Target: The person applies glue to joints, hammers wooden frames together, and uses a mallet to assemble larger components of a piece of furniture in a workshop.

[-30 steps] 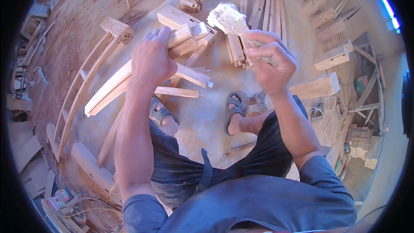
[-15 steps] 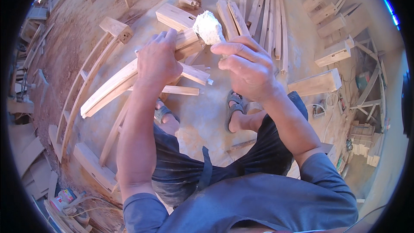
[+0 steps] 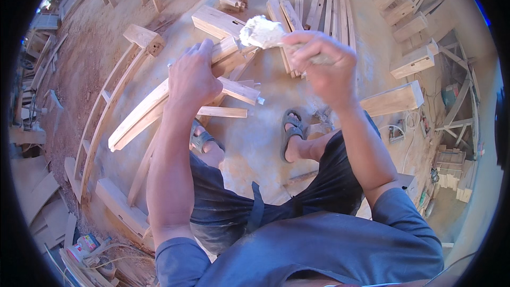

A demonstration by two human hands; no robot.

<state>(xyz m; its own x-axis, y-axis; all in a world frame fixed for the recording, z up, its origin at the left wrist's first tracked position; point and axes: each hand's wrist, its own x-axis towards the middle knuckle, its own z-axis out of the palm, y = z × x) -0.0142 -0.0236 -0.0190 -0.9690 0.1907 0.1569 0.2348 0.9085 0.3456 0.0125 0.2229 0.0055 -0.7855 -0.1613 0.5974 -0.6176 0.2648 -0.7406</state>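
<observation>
My left hand (image 3: 191, 77) grips a curved wooden frame piece (image 3: 143, 114) near its upper end, where short tenoned rails (image 3: 240, 91) stick out. My right hand (image 3: 324, 66) is closed around the handle of a stick whose tip carries a lump of white paste (image 3: 260, 32). The white tip hovers just above the joint block (image 3: 226, 53) at the top of the frame piece. My feet in sandals (image 3: 291, 133) stand on the dusty floor below.
A long curved ladder-like frame (image 3: 98, 122) lies at the left. Wooden blocks (image 3: 390, 98) and planks (image 3: 319, 0) lie scattered across the floor ahead and right. Offcuts and boards (image 3: 37, 202) pile at the lower left, with a small can (image 3: 82, 247) nearby.
My right hand has carried the paste-tipped stick leftward to the joint of the frame piece. My left hand has kept its grip on the frame.
</observation>
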